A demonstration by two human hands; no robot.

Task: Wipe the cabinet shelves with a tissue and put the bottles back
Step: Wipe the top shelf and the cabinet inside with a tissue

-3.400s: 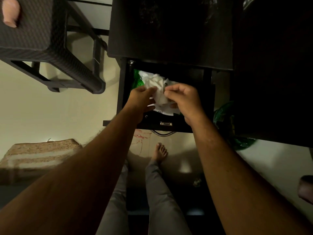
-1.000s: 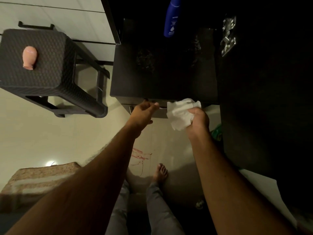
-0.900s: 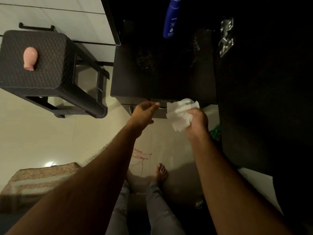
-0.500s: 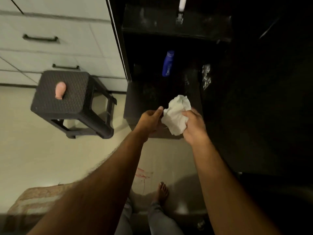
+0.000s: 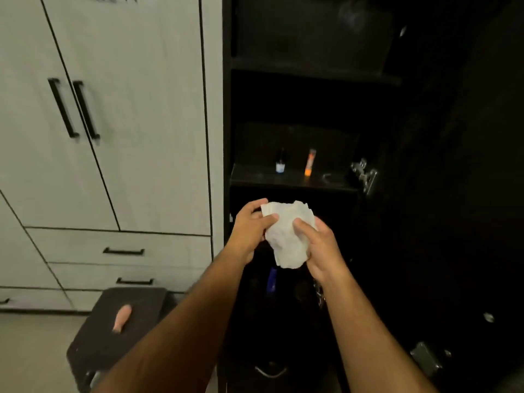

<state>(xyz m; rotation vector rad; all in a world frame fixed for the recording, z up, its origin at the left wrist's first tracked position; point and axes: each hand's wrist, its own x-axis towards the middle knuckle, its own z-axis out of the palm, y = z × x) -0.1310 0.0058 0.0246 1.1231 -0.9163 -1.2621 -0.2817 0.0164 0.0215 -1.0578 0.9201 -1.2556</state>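
Note:
A crumpled white tissue (image 5: 289,236) hangs in front of the open dark cabinet, pinched between both hands. My left hand (image 5: 249,231) grips its left edge and my right hand (image 5: 320,248) holds its right side. Behind them, the middle shelf (image 5: 334,182) carries a small dark bottle with a white label (image 5: 280,164) and an orange tube (image 5: 310,163), both upright. A blue bottle (image 5: 272,279) stands on the lower shelf, partly hidden by the tissue. The upper shelves are too dark to read.
White wardrobe doors with black handles (image 5: 73,109) and drawers (image 5: 124,252) fill the left. A dark woven stool (image 5: 122,321) stands on the floor at lower left with a pink bottle (image 5: 122,317) lying on it. The cabinet's open door with metal hinges (image 5: 364,174) is on the right.
My view has risen from the floor and low drawer to the cabinet's middle shelves. My left hand has closed onto the tissue, which only the right hand held before.

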